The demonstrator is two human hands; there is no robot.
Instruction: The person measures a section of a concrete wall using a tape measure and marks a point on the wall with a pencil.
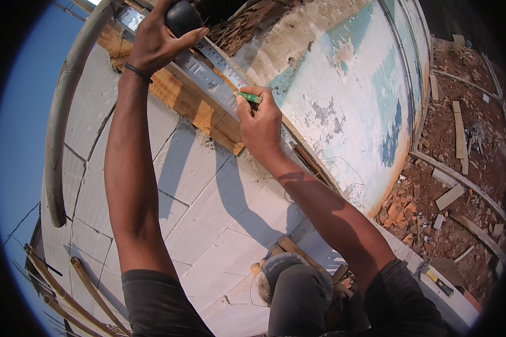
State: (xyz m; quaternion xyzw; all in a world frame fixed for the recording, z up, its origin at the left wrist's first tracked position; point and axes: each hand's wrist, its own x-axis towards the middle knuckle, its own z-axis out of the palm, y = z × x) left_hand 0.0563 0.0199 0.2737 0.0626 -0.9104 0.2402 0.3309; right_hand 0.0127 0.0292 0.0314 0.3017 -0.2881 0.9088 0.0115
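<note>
My left hand [154,45], with a dark band at its wrist, is closed around a black rounded tape measure [184,18]. The tape's pale marked blade [222,64] runs down from it along a silver metal channel [205,78]. Between thumb and fingers, my right hand [263,123] pinches a short green pencil [249,97]. The pencil's tip lies at the blade and the channel's edge. Under the channel lies a rough wooden beam [180,101], its sawn end on the block wall. My right hand partly hides the blade's lower stretch.
A white block wall [208,196] fills the middle. Right of the channel stands an old wall with peeling turquoise paint [343,112]. A grey pole [64,112] and bamboo poles [90,292] are on the left. Broken tiles [402,213] and planks [460,135] litter the ground below.
</note>
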